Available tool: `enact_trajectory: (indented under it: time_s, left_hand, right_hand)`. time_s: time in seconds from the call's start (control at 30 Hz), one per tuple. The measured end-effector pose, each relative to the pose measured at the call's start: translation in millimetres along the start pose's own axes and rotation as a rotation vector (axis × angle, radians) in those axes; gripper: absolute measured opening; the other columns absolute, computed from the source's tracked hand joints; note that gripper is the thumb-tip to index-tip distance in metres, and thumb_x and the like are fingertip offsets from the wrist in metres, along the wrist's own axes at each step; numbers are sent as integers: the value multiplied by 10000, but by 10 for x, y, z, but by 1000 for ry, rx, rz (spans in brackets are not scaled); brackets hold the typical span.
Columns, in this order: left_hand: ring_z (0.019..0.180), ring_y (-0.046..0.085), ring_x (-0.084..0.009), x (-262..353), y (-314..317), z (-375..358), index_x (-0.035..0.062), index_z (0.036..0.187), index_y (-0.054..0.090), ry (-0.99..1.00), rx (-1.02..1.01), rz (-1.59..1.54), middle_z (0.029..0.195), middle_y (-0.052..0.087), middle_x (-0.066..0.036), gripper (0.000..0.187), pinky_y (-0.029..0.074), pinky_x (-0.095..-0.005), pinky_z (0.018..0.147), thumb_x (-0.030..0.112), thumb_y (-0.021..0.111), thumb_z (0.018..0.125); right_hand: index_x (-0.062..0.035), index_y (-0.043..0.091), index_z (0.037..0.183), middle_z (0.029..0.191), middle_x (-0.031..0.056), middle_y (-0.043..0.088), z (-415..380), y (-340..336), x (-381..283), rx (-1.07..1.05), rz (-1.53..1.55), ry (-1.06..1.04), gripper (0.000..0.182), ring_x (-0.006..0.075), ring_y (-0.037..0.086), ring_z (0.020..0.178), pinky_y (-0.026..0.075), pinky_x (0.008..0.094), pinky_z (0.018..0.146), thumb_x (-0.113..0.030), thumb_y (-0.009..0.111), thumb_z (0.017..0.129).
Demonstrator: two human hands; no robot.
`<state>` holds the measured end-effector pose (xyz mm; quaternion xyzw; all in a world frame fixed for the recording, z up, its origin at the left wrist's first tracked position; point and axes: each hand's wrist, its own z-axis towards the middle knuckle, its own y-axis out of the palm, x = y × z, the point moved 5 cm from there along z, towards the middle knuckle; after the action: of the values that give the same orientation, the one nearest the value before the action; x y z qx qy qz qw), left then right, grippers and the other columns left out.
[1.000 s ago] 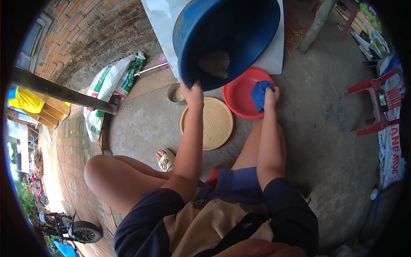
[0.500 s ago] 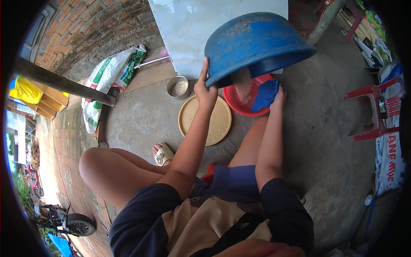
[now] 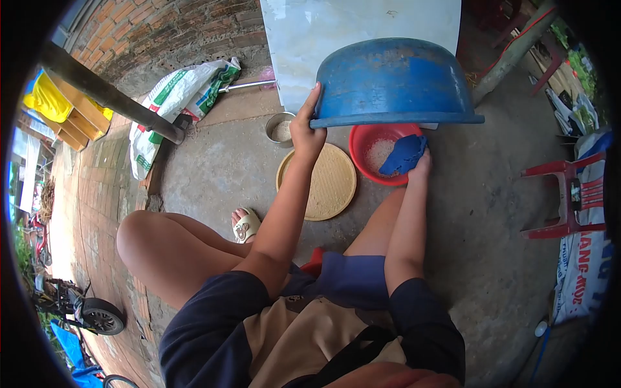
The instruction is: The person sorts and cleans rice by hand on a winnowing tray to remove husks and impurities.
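My left hand (image 3: pixel 307 134) grips the left rim of a large blue plastic basin (image 3: pixel 396 81), tipped over with its scuffed underside up. In my right hand (image 3: pixel 420 169) is a jagged-edged piece of blue plastic (image 3: pixel 405 155), held over the right side of a red basin (image 3: pixel 355 154). Pale grain (image 3: pixel 377 155) lies in the bottom of the red basin, partly covered by the piece. The blue basin's rim overlaps the far edge of the red one in this view. A round woven tray (image 3: pixel 326 187) rests on the floor below my left forearm.
A metal pot (image 3: pixel 272 132) with grain stands beyond the tray. Behind are a white board (image 3: pixel 356 19), a white-and-green sack (image 3: pixel 171 97) and a slanting pole (image 3: pixel 116 97). A red plastic chair (image 3: pixel 566 194) lies to the right.
The blue basin has levelled out, its rim now nearly horizontal. The stream of grain falling from it has stopped, and the blue plastic piece is still over the red basin.
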<state>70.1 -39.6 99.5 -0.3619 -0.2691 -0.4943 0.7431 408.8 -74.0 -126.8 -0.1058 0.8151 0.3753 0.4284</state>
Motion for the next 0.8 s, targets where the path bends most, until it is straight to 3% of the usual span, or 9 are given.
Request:
enact_trajectory:
  time_s: [0.1, 0.13, 0.23, 0.3, 0.5, 0.57, 0.63, 0.7, 0.8]
  left_hand:
    - [951, 631, -193, -397, -348, 93, 203, 1279, 517, -95, 233, -8, 1124, 602, -193, 631, 462, -248, 743, -115, 482, 735]
    - [911, 627, -166, -463, -509, 88, 224, 1278, 518, -158, 337, -22, 1064, 626, -201, 609, 454, -242, 730, -103, 474, 765]
    - [785, 612, -161, -946, -983, 32, 55, 1202, 552, -254, 687, -153, 938, 660, -99, 483, 467, -259, 722, -78, 479, 744]
    - [709, 534, -107, -1149, -1255, -99, -1, 947, 578, -505, 811, -372, 817, 578, -28, 300, 422, -244, 666, -53, 498, 662]
    - [836, 583, -193, -1843, -1743, -500, 25, 1132, 493, -712, 1187, -458, 999, 571, -85, 498, 484, -296, 704, -82, 458, 647]
    - [886, 595, -311, -1908, -1807, -649, 102, 1188, 411, -820, 1387, -707, 1085, 512, -134, 602, 550, -479, 621, -104, 453, 624]
    - [973, 562, -374, -2028, -1909, -775, 126, 1269, 314, -890, 1413, -741, 1211, 441, -159, 653, 535, -550, 713, -99, 469, 676]
    - [1075, 517, -359, -2247, -1832, -987, 180, 1391, 161, -1124, 1627, -973, 1314, 376, -166, 742, 507, -547, 784, -56, 454, 751]
    - [1188, 425, -409, -2593, -1469, -1248, 216, 1418, 56, -1000, 1591, -1149, 1409, 261, -146, 804, 411, -543, 924, 148, 585, 817]
  right_hand:
    - [14, 525, 1187, 1111, 139, 588, -185, 168, -3, 15, -49, 57, 433, 262, 609, 955, 519, 391, 793, -298, 513, 886]
    - [18, 528, 1179, 1108, 144, 588, -190, 185, 43, 9, -18, 75, 428, 269, 610, 951, 523, 402, 785, -285, 526, 878]
    - [23, 522, 1178, 1114, 155, 582, -191, 273, 157, -15, -23, 113, 428, 276, 612, 941, 529, 413, 769, -269, 542, 866]
    - [23, 513, 1185, 1123, 160, 576, -255, 385, 164, -25, -56, 127, 434, 277, 614, 934, 531, 414, 762, -267, 545, 864]
    - [19, 456, 1239, 1176, 172, 539, -865, 952, 112, 54, -370, -73, 469, 270, 599, 959, 517, 401, 776, -257, 542, 869]
    - [20, 459, 1235, 1177, 171, 538, -936, 1101, 200, -18, -431, -171, 472, 257, 583, 986, 501, 365, 801, -260, 548, 866]
    - [0, 513, 1156, 1087, 139, 581, -952, 1185, 366, -31, -452, -226, 377, 233, 614, 887, 537, 353, 708, -227, 564, 860]
    - [8, 491, 1169, 1125, 108, 550, -1091, 1382, 549, -253, -397, -205, 362, 196, 566, 950, 477, 317, 802, -193, 555, 874]
    - [-9, 510, 1116, 1056, 74, 568, -1413, 1599, 661, -316, -405, -216, 272, 162, 566, 904, 477, 295, 777, -139, 549, 881]
